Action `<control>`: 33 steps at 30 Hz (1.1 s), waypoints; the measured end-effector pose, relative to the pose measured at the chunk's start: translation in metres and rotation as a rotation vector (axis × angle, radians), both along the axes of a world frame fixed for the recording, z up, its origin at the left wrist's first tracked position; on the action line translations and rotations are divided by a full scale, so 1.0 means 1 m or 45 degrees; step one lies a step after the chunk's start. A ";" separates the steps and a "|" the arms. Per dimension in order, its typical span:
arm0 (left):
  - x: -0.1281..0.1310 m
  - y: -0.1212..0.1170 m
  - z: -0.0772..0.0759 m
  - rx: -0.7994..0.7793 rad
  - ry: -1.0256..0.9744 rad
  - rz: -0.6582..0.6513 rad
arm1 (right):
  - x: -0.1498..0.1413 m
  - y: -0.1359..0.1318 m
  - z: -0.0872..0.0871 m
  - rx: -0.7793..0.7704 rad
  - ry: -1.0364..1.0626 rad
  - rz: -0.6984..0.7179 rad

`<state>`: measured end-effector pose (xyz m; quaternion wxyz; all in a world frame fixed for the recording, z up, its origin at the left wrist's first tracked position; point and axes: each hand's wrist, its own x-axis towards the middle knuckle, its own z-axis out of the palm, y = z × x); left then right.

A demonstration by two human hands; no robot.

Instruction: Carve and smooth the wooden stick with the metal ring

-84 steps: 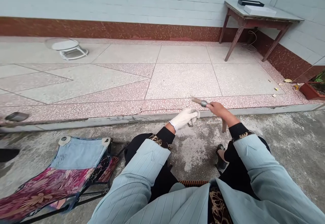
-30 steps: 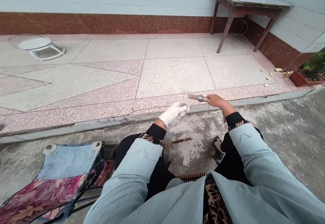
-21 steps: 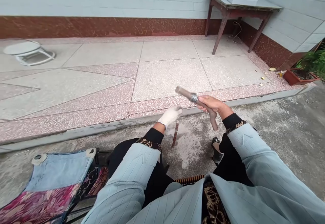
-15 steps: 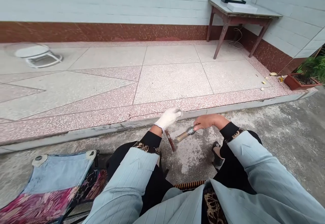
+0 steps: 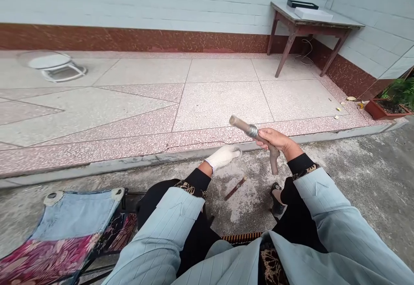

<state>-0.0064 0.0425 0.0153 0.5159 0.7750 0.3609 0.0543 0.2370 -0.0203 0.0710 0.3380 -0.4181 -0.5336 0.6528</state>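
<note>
My right hand (image 5: 274, 139), bare, grips a bent wooden stick (image 5: 274, 161) near its middle. Silvery wire (image 5: 252, 130) is wound in a tight band round the stick, just beyond my fingers. The stick's pale cut end points up and left over the step; its lower part hangs below my palm. My left hand (image 5: 224, 155), in a white knitted glove, is closed in front of the step edge, and I cannot make out what its fingers hold. Below it a short reddish-brown stick (image 5: 235, 188) lies on the concrete.
A folding seat (image 5: 74, 216) of denim and floral cloth stands at my left. Ahead runs the raised step edge (image 5: 194, 152). Further off are a white stool (image 5: 53, 63), a wooden table (image 5: 317, 26) with two shallow boxes, and a planter (image 5: 386, 109).
My right hand has raised and turned the wire-wound stick, so its cut end now points up and left. The gloved hand has shifted slightly right and down, and the short ground stick shows more fully.
</note>
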 end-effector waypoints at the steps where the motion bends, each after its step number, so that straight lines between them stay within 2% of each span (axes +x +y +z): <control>1: -0.001 0.003 0.001 0.100 0.037 0.087 | -0.003 -0.003 0.001 0.012 -0.023 0.162; 4: -0.005 0.011 0.010 0.289 0.044 0.237 | -0.013 -0.008 -0.003 0.031 -0.331 0.673; 6: -0.008 0.013 0.016 0.329 0.031 0.227 | -0.017 -0.007 -0.008 0.049 -0.767 0.839; 7: -0.010 0.012 0.018 0.333 0.026 0.218 | -0.019 -0.006 -0.011 0.061 -1.025 0.833; 9: -0.011 0.010 0.021 0.276 -0.016 0.214 | -0.017 -0.001 -0.015 0.060 -1.462 0.701; 11: -0.011 0.006 0.023 0.126 -0.145 0.207 | -0.010 0.006 -0.018 0.002 -1.626 0.534; 14: -0.008 -0.005 0.024 -0.189 -0.316 0.066 | 0.004 0.017 -0.019 0.016 -1.561 0.142; 17: -0.002 -0.017 0.023 -0.334 -0.218 -0.223 | 0.014 0.024 -0.021 0.041 -1.278 -0.177; 18: 0.000 -0.019 0.022 -0.292 -0.180 -0.256 | 0.016 0.024 -0.022 0.024 -1.113 -0.235; 20: 0.002 -0.019 0.017 -0.151 -0.110 -0.223 | 0.017 0.021 -0.021 -0.014 -0.745 -0.292; 23: 0.002 -0.012 0.007 0.004 -0.017 -0.146 | 0.016 0.011 -0.016 -0.024 -0.329 -0.281; 25: 0.001 -0.006 0.002 0.118 0.055 -0.121 | 0.015 0.003 -0.009 -0.032 -0.178 -0.220; 27: 0.000 0.000 0.002 0.235 0.150 -0.045 | 0.013 -0.004 -0.002 -0.021 -0.109 -0.076; 30: -0.001 0.007 0.009 0.322 0.204 0.149 | 0.006 -0.011 0.003 0.023 -0.160 0.386; 33: -0.004 0.009 0.019 0.387 0.115 0.227 | -0.003 -0.011 -0.004 -0.031 -0.429 0.841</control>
